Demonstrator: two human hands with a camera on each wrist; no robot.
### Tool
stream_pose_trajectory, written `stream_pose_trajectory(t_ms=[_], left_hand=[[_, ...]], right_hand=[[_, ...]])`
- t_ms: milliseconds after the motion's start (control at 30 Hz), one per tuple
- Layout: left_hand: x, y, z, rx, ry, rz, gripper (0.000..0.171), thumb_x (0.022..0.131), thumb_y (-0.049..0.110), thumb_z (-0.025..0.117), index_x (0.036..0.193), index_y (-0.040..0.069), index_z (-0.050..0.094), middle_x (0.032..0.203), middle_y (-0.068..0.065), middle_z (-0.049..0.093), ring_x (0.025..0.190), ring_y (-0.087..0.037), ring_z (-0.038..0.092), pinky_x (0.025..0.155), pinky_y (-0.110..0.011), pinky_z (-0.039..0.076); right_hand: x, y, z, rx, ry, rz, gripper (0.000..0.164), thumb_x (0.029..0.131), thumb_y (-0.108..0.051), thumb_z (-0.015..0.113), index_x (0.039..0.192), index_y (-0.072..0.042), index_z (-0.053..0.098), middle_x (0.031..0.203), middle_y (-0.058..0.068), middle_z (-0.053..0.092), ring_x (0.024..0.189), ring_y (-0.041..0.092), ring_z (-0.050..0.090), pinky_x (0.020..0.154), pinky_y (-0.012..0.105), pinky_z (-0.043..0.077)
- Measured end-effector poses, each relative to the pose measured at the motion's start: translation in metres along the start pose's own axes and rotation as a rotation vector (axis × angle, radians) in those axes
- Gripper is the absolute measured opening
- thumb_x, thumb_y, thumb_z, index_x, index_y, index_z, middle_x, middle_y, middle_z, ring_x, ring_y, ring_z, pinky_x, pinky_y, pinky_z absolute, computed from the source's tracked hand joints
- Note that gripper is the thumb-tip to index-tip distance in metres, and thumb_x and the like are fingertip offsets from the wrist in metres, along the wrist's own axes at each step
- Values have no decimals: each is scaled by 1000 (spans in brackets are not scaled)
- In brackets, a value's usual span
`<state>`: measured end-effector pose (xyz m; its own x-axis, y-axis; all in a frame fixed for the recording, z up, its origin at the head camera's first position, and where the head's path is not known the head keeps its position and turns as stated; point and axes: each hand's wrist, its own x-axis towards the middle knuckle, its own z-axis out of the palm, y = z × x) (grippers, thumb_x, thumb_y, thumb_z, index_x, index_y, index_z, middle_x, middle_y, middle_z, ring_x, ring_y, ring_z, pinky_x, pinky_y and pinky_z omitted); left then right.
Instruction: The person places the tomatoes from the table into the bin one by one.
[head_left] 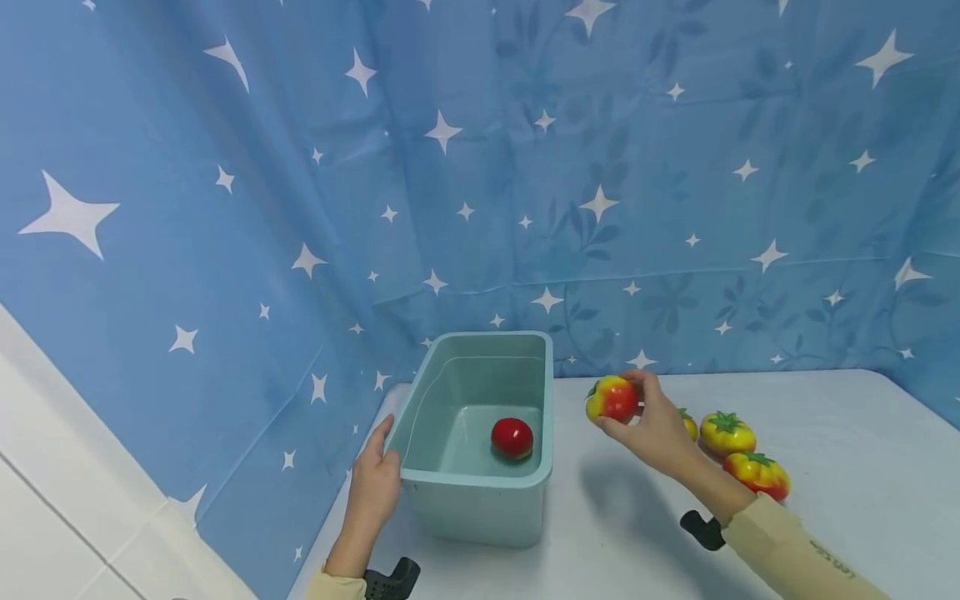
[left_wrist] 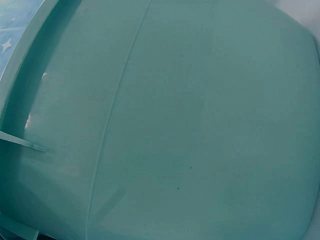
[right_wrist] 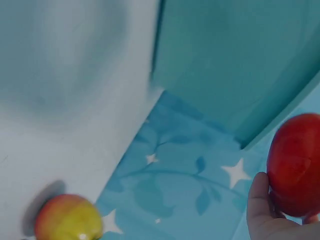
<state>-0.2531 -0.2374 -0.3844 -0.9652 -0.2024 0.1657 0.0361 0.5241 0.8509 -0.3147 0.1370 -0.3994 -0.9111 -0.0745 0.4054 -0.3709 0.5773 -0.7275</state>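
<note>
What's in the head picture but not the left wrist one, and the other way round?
Only the head view: left hand at the bin, right hand holding a red-and-yellow fruit, a red fruit inside the bin, three more fruits. Only the left wrist view: small ribs under the bin's rim. Both: the bin and starry curtain.

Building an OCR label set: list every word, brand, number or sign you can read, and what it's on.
Right sleeve: dark lettering, too small and blurred to read.
Bin, held fruit, curtain: no text visible.
Nothing legible in any view.
</note>
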Motion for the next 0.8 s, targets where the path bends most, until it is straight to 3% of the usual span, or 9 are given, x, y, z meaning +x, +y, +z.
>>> stream_pose_trajectory(t_ms=[133,200,367,433,567,667,800], left_hand=[[0,0,0,1,7,9,56,90,9,29,144,23,25,131,-11,45,47,-20,36,47,-34,36],[0,0,0,10,14,19,55,90,9,30,144,22,25,131,-10,45,56,-20,43,51,-33,37],[1,-1,1,18,27,23,54,90,8,30,143,20,27,133,-11,45,78,-21,51,54,-33,38],[2,-1,1,6,28,8,54,90,9,30,143,21,27,131,-11,46,66,-24,49,49,-34,37],[2,-1,1,5,26,5,55,90,9,30,143,21,27,131,-11,46,65,-21,48,49,-33,37],[1,0,1,4,25,3,55,90,9,30,143,22,27,119,-14,53,58,-18,44,48,-32,36],[0,1,1,-1,36,3,55,90,10,30,143,24,28,104,-16,57,41,-16,29,42,-32,35]], right_hand=[[1,-16,-1,65,16,-32,80,76,-33,72,139,-16,26,129,11,40,109,29,47,78,43,49],[1,-27,-1,102,10,-41,79,76,-32,71,140,-20,26,132,9,38,112,29,45,79,42,49],[-1,-56,3,202,1,-62,73,76,-27,72,135,-15,31,130,9,41,114,28,46,82,40,48],[-1,-64,5,223,5,-75,72,76,-26,73,133,-12,31,128,9,42,112,27,47,83,39,47],[-1,-74,11,229,0,-93,71,75,-26,73,131,-13,32,128,6,43,111,22,46,85,38,46],[-2,-78,18,258,-42,-112,72,74,-23,74,131,-13,31,128,4,42,113,21,45,88,38,45],[-5,-84,32,297,-115,-152,74,72,-20,75,131,-17,31,129,0,42,114,20,46,89,36,44]])
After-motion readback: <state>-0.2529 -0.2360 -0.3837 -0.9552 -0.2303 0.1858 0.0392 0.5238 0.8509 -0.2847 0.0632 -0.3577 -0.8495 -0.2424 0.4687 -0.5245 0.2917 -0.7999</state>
